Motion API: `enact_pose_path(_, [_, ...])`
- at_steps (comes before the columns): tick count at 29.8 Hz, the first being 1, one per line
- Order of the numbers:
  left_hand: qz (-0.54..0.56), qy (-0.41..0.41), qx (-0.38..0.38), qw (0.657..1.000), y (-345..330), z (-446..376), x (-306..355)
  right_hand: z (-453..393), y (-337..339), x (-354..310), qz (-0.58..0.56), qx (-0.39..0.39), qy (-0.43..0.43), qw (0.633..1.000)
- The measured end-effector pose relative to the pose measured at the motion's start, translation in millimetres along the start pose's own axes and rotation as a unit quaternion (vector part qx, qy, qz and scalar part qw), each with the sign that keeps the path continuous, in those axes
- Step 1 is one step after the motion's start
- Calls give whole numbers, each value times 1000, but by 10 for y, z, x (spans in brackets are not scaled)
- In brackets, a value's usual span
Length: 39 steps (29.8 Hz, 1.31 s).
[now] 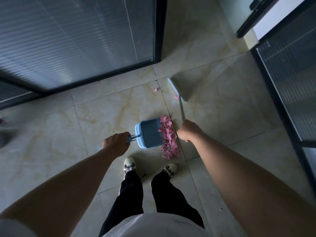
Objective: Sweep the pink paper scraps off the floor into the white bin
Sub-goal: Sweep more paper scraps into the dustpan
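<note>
A pile of pink paper scraps point(168, 137) lies on the tiled floor just ahead of my shoes. A blue dustpan point(149, 133) rests on the floor with its mouth against the pile's left side; my left hand point(116, 142) grips its handle. My right hand point(189, 130) grips the grey broom handle point(181, 108). The broom head point(181, 88) is blurred, lifted up and to the right of the pile. Two stray pink scraps, one point(155, 90) and another point(176, 97), lie near the broom head. No white bin is in view.
A dark-framed glass partition with blinds point(77, 40) fills the upper left. Another glass partition point(290, 86) runs down the right side, with a door frame point(251, 23) beyond it. My shoes point(130, 164) stand just behind the dustpan. A blurred dark object point(5, 134) sits at the left edge.
</note>
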<state>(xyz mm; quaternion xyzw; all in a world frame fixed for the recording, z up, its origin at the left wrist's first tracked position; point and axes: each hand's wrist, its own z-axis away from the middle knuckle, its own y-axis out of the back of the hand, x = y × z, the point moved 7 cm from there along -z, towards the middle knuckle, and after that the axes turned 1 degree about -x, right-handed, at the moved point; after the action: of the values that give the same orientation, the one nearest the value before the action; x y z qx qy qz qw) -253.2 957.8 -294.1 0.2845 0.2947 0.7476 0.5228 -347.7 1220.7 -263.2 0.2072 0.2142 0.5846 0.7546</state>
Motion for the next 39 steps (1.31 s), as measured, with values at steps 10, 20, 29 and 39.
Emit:
enact_pose_path(10, [-6, -9, -9, 1000, 18, 50, -72, 261, 110, 338, 227, 133, 66, 963])
enact_pose_path(20, [43, -10, 1, 999, 33, 169, -261, 1055, -506, 1385, 345, 42, 42, 937])
enact_pose_path(29, [52, 5, 3, 999, 2, 279, -485, 1494, -613, 1572, 270, 48, -17, 962])
enact_pose_path(39, [77, 49, 12, 996, -42, 375, -839, 839, -504, 682, 65, 38, -9, 997])
